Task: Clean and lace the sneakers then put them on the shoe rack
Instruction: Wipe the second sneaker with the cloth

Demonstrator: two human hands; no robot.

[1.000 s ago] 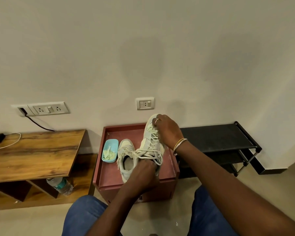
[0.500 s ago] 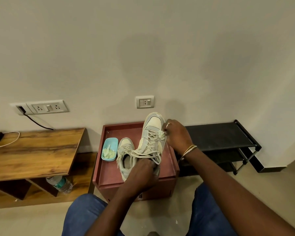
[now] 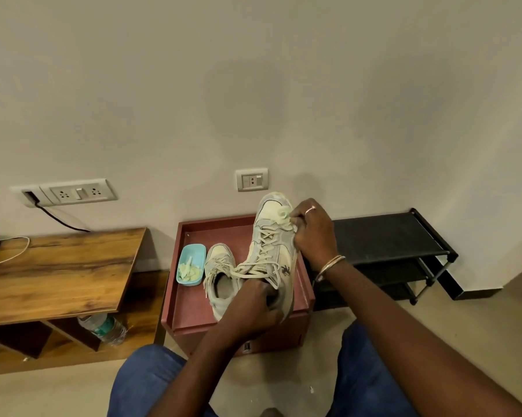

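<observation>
Head view: cleaning unfinished

The laced off-white sneaker (image 3: pixel 271 254) is held tilted over the maroon table (image 3: pixel 190 302), heel gripped by the left hand (image 3: pixel 253 307). A pale wad (image 3: pixel 284 212) is pinched against its toe by the right hand (image 3: pixel 314 236). Nothing has been set on the black shoe rack (image 3: pixel 383 236).

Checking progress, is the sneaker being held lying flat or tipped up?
Tipped up: the left hand grips the held sneaker at its heel, toe raised toward the wall; right hand pinches near the toe.
</observation>
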